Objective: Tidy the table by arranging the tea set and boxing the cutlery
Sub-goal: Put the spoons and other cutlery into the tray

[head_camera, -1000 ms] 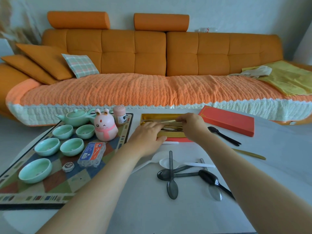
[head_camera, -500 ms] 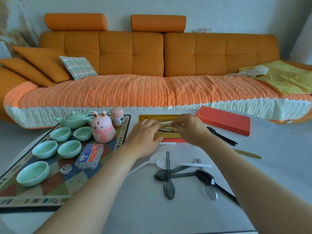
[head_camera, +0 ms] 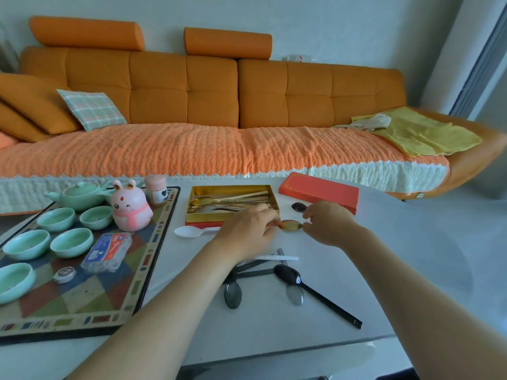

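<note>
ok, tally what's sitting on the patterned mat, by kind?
green cups: 5
teapot: 1
bunny figure: 1
pink jar: 1
clear plastic pack: 1
small round disc: 1
Total: 10

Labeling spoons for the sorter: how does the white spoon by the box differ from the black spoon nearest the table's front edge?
The white spoon is pale, opaque plastic; the black spoon is dark and glossy. The white one lies alone, roughly crosswise, beside the gold box; the black one lies diagonally at the edge of a spoon pile, handle toward the table's front edge. The black one looks longer. Both lie flat on the table, outside the box.
</note>
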A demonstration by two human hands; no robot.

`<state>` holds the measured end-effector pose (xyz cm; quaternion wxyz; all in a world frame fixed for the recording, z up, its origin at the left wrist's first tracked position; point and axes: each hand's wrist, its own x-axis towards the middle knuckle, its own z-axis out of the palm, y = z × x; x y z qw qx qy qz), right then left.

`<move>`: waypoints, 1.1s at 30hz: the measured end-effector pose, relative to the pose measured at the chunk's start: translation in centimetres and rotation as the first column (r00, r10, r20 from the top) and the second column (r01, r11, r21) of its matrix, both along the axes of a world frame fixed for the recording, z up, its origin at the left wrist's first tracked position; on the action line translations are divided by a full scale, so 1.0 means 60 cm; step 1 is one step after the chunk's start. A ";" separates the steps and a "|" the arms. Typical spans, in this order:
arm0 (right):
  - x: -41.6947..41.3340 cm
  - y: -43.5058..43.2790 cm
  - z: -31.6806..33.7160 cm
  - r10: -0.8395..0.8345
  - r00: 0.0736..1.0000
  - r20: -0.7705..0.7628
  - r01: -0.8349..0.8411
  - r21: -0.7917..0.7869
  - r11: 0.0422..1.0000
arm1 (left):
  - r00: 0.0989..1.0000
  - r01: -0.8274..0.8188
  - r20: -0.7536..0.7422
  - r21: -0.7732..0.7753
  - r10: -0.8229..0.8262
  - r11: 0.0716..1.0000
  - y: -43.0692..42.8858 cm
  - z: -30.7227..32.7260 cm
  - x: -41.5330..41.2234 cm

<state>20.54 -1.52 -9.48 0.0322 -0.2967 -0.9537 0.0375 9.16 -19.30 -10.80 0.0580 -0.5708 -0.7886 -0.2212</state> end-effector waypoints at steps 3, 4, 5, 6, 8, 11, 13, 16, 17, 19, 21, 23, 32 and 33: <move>0.014 0.004 -0.019 -0.006 1.000 0.020 0.006 -0.003 1.000 | 1.000 0.013 0.024 -0.098 -0.011 0.995 0.018 -0.008 0.019; 0.016 0.002 -0.021 -0.009 1.000 -0.002 0.009 -0.004 1.000 | 1.000 0.012 0.019 -0.125 -0.009 0.992 0.022 -0.012 0.022; 0.017 -0.001 -0.022 -0.005 1.000 -0.021 0.005 -0.002 1.000 | 1.000 0.008 0.015 -0.144 -0.006 0.990 0.024 -0.015 0.023; 0.017 -0.004 -0.021 0.006 1.000 -0.028 -0.006 0.002 1.000 | 1.000 0.005 0.017 -0.153 -0.003 0.988 0.024 -0.018 0.024; 0.019 -0.010 -0.019 0.031 0.999 -0.016 -0.031 0.000 1.000 | 0.999 0.005 0.033 -0.146 0.000 0.989 0.023 -0.022 0.025; 0.023 -0.014 -0.014 0.096 0.995 0.022 -0.095 -0.061 0.994 | 0.997 0.012 0.071 -0.100 -0.005 0.995 0.020 -0.019 0.025; 0.026 -0.017 -0.006 0.164 0.986 0.021 -0.160 -0.138 0.977 | 0.995 0.017 0.102 -0.073 -0.009 0.997 0.018 -0.014 0.026; 0.020 -0.029 0.008 0.234 0.965 -0.116 -0.257 -0.252 0.933 | 0.991 0.044 0.127 -0.024 -0.041 0.999 0.009 -0.004 0.027; 0.016 -0.034 0.012 0.236 0.953 -0.189 -0.282 -0.277 0.919 | 0.989 0.051 0.140 0.001 -0.050 0.999 0.005 0.001 0.025; 0.006 -0.047 0.019 0.229 0.924 -0.306 -0.321 -0.296 0.900 | 0.985 0.041 0.168 0.039 -0.047 0.998 -0.003 0.011 0.015; -0.005 -0.059 0.023 0.245 0.899 -0.364 -0.357 -0.281 0.891 | 0.979 0.020 0.202 0.063 -0.033 0.998 -0.013 0.023 -0.004; -0.018 -0.070 0.026 0.266 0.883 -0.386 -0.382 -0.266 0.885 | 0.982 -0.020 0.187 0.082 0.005 0.996 -0.025 0.032 -0.028; -0.101 -0.091 0.037 0.258 0.862 -0.437 -0.384 -0.228 0.895 | 0.968 -0.250 0.087 0.241 0.236 0.938 -0.091 0.023 -0.147; -0.114 -0.092 0.037 0.247 0.865 -0.436 -0.371 -0.225 0.901 | 0.963 -0.270 0.074 0.237 0.260 0.933 -0.093 0.020 -0.153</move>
